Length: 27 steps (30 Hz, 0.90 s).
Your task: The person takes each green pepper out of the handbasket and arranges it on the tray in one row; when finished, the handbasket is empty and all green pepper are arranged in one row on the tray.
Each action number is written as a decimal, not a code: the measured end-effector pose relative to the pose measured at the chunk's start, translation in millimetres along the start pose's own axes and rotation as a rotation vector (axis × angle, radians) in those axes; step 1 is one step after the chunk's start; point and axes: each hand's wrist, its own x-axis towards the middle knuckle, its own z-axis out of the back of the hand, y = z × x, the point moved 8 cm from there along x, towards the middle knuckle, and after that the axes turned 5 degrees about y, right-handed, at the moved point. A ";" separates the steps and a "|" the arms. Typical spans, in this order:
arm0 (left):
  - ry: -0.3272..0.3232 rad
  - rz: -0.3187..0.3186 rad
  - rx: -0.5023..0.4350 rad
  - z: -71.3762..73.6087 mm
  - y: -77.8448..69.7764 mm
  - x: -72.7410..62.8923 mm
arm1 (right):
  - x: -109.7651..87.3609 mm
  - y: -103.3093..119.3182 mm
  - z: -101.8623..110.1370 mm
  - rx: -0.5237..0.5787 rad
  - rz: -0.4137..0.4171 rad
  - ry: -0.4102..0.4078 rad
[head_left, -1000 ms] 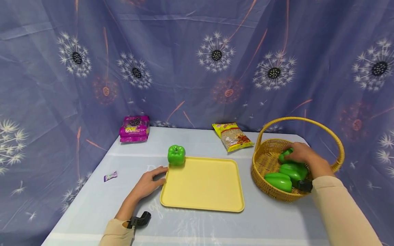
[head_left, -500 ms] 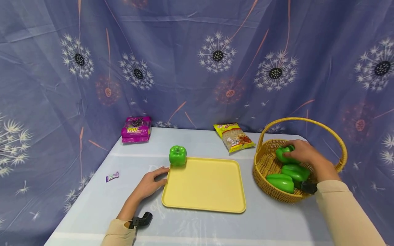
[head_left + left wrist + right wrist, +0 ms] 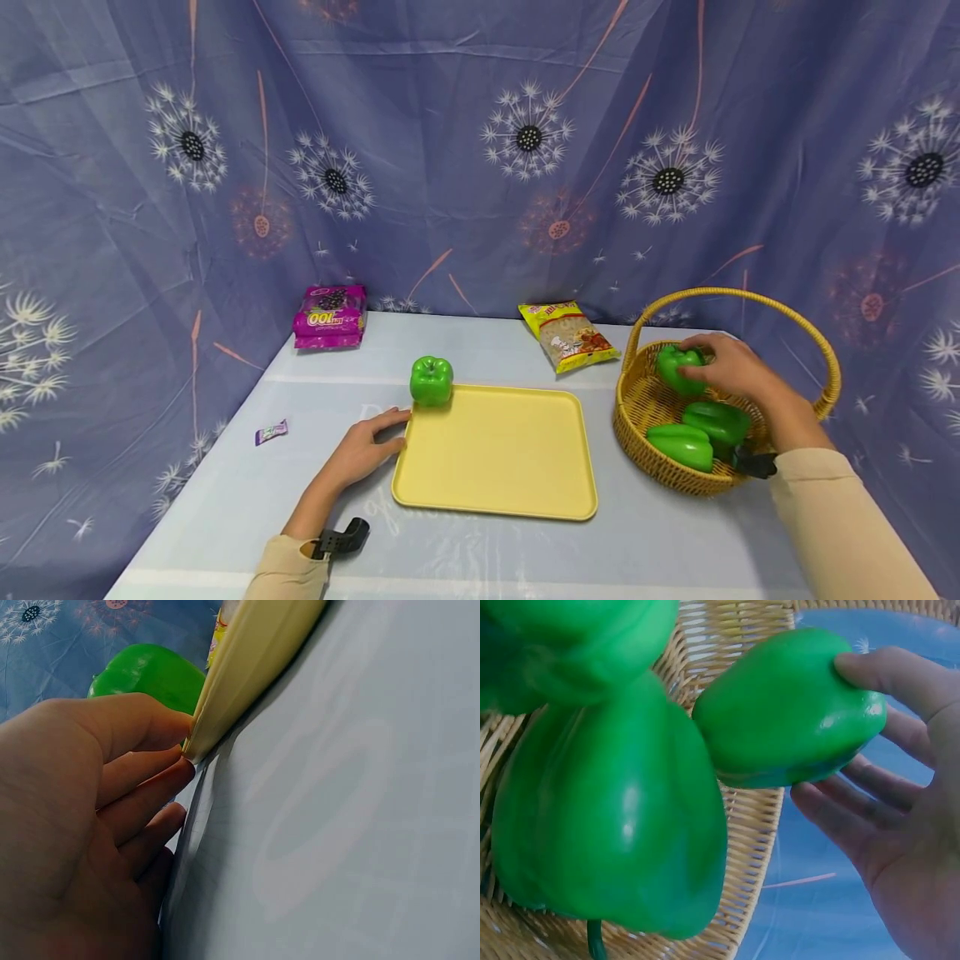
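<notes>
In the head view my right hand (image 3: 723, 362) grips a green bell pepper (image 3: 677, 372) at the far side of the wicker basket (image 3: 637, 400). The right wrist view shows the thumb on one side of this bell pepper (image 3: 787, 720) and fingertips on the other. Several more bell peppers (image 3: 681, 446) lie in the basket. My left hand (image 3: 360, 450) rests on the table, thumb and fingertips touching the left edge of the yellow tray (image 3: 495, 450). In the left wrist view the fingertips meet the tray's rim (image 3: 232, 682). Another green bell pepper (image 3: 431, 382) stands at the tray's far left corner.
A purple snack bag (image 3: 330, 317) stands at the back left of the table, and a yellow bag (image 3: 570, 336) lies at the back, left of the basket. A small wrapped candy (image 3: 271, 432) lies far left. The basket's tall handle (image 3: 731, 292) arches above its rim.
My right hand has lifted the bell pepper and shifted it left and toward the basket's far side. The left hand and tray have stayed in place.
</notes>
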 end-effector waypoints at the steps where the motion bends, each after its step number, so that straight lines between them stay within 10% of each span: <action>1: 0.001 -0.001 -0.001 -0.2 -0.1 -0.1 | -0.4 1.4 0.3 0.006 0.002 -0.005; 27: -0.003 0.005 0.004 -0.6 1.7 0.7 | -16.1 35.4 3.2 0.104 0.127 -0.067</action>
